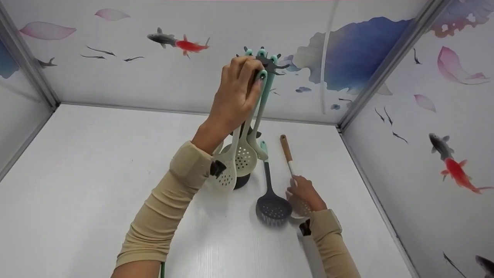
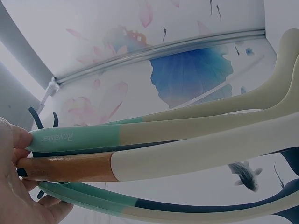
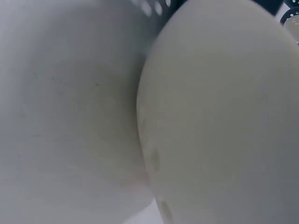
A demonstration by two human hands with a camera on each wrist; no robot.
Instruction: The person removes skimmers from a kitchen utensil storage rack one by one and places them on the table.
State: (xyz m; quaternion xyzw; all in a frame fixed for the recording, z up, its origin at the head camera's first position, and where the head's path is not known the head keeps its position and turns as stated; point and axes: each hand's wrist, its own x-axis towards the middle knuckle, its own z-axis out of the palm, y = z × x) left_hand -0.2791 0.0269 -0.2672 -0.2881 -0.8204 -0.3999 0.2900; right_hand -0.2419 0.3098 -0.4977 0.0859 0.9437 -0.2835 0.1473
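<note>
A dark utensil rack [image 1: 266,63] with several hooks stands at the back, hung with mint- and wooden-ended utensils. My left hand [image 1: 239,90] grips the top of it, fingers curled over among the hanging handle ends. In the left wrist view, a wooden handle [image 2: 70,168] and a mint handle [image 2: 74,138] end right at the fingers of that hand. Low on the right, my right hand [image 1: 305,191] holds a wooden-handled skimmer [image 1: 286,148] by its pale neck, just above the holed bowl. That cream bowl [image 3: 219,102] fills much of the right wrist view.
A dark skimmer [image 1: 274,208] with a mint handle end lies on the white table [image 1: 115,185], left of my right hand. Cream slotted utensils [image 1: 244,158] hang below my left hand. Patterned panels [image 1: 424,154] with metal edges enclose the table.
</note>
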